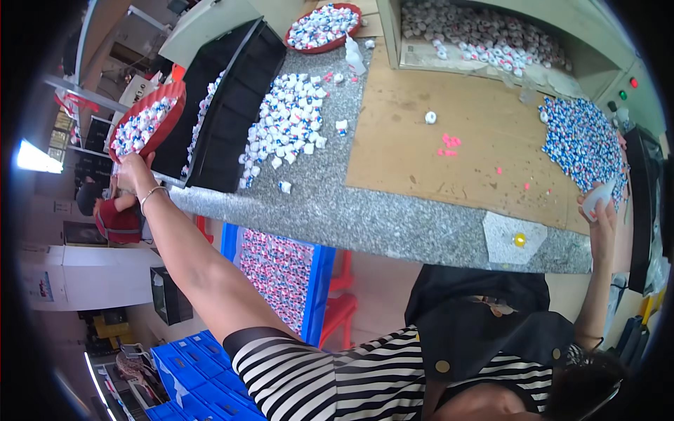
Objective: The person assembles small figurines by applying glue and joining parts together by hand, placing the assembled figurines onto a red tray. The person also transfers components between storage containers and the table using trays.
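Observation:
At the far left, my left hand (133, 172) grips the lower rim of a red round tray (173, 121), its arm stretched out. The tray is tilted and full of small white, blue and red pieces (144, 126). It is beside a black bin (235, 105) that holds similar pieces. On the far right, my right hand (601, 216) is closed on a translucent white plastic piece (597, 201), whose exact kind I cannot make out. That hand is at the near edge of a big heap of small blue, white and red parts (584, 140).
White pieces (284, 123) are spread over the grey stone table (414, 235). A cardboard sheet (414, 165) carries pink bits (450, 141). Another full red tray (323, 29) stands at the back. Below the table edge are a blue crate (319, 295) and a red stool (339, 316). Behind, a person (119, 219) in red.

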A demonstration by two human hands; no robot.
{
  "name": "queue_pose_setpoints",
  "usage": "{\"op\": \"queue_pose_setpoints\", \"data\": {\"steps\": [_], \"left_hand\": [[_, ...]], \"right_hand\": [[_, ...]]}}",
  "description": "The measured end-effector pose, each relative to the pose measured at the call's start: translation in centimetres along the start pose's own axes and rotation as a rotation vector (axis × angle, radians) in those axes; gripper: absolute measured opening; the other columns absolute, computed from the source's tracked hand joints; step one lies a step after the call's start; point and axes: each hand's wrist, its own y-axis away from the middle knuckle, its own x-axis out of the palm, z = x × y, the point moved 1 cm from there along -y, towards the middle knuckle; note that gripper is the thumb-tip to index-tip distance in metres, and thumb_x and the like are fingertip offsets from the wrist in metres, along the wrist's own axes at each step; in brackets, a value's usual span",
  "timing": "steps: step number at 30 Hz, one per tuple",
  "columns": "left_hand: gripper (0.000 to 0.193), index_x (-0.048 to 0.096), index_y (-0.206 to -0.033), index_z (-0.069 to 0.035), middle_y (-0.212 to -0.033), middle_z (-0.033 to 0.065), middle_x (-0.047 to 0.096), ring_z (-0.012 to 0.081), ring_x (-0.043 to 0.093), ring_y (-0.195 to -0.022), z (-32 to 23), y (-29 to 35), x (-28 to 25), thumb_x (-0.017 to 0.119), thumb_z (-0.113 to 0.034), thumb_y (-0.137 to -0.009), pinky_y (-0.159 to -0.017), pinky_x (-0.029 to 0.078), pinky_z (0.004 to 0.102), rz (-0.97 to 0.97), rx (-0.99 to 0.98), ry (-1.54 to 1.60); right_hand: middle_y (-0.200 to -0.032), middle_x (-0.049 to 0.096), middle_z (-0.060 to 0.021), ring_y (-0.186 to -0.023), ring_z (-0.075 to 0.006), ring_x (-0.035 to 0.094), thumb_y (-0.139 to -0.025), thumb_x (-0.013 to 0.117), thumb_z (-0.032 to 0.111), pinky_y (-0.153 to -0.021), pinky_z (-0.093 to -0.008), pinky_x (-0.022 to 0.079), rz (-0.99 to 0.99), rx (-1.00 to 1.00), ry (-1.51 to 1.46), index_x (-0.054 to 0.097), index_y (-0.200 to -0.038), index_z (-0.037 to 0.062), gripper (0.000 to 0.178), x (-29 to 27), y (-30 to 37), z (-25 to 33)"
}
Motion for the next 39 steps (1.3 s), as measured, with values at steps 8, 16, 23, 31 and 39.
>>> {"op": "queue_pose_setpoints", "data": {"steps": [8, 16, 23, 31, 39], "left_hand": [[0.028, 0.069, -0.076, -0.001, -0.08, 0.0155, 0.068, 0.0313, 0.068, -0.071, -10.8, 3.6, -2.7, 0.054, -0.023, -0.083, -0.061, 0.053, 0.0445, -0.053, -0.23, 0.081], [0.036, 0.061, -0.106, 0.001, -0.095, 0.0229, 0.065, 0.0373, 0.065, -0.086, -17.1, 5.2, -3.4, 0.045, -0.025, -0.087, -0.074, 0.052, 0.0469, -0.112, -0.186, 0.023], [0.036, 0.045, -0.124, -0.009, -0.09, 0.0087, 0.062, 0.0296, 0.065, -0.065, -19.7, 6.2, -7.2, 0.046, -0.014, -0.088, -0.048, 0.052, 0.0386, -0.566, 0.392, -0.102], [0.038, 0.059, -0.11, 0.006, -0.102, 0.0236, 0.064, 0.0387, 0.064, -0.085, -12.9, 5.8, -14.2, 0.046, -0.018, -0.084, -0.076, 0.051, 0.0437, -0.495, 0.016, 0.561], [0.045, 0.043, -0.131, 0.004, -0.129, 0.0146, 0.05, 0.0235, 0.046, -0.118, -17.5, 39.4, -19.5, 0.054, -0.016, -0.092, -0.1, 0.037, 0.0349, 0.757, 0.095, 1.231]], "right_hand": [[-0.116, 0.055, -0.0045, -0.106, -0.0179, 0.058, -0.094, 0.052, 0.03, -0.087, -0.028, 0.045, -0.25, 0.049, 0.045, 0.043, -0.132, 0.0063, 0.045, -1.7, -3.1, 0.4], [-0.122, 0.052, -0.0051, -0.111, -0.0177, 0.054, -0.095, 0.051, 0.03, -0.093, -0.0281, 0.043, -0.342, 0.046, -0.006, 0.039, -0.136, 0.006, 0.049, -3.4, -3.5, -0.1], [-0.119, 0.055, -0.0085, -0.114, -0.0212, 0.052, -0.095, 0.05, 0.018, -0.099, -0.0324, 0.038, -0.238, 0.03, -0.017, 0.039, -0.134, 0.0017, 0.044, -1.2, -2.0, 0.1], [-0.103, 0.061, -0.0064, -0.097, -0.0144, 0.058, -0.085, 0.06, 0.043, -0.084, -0.0289, 0.044, 0.084, 0.001, 0.18, 0.044, -0.128, -0.0005, 0.063, 3.2, -1.8, -0.7], [-0.096, 0.06, -0.0027, -0.09, -0.0093, 0.056, -0.088, 0.061, 0.028, -0.076, -0.0254, 0.046, 0.412, 0.169, 0.281, 0.049, -0.122, 0.0037, 0.043, 5.6, -0.2, 0.4]]}}
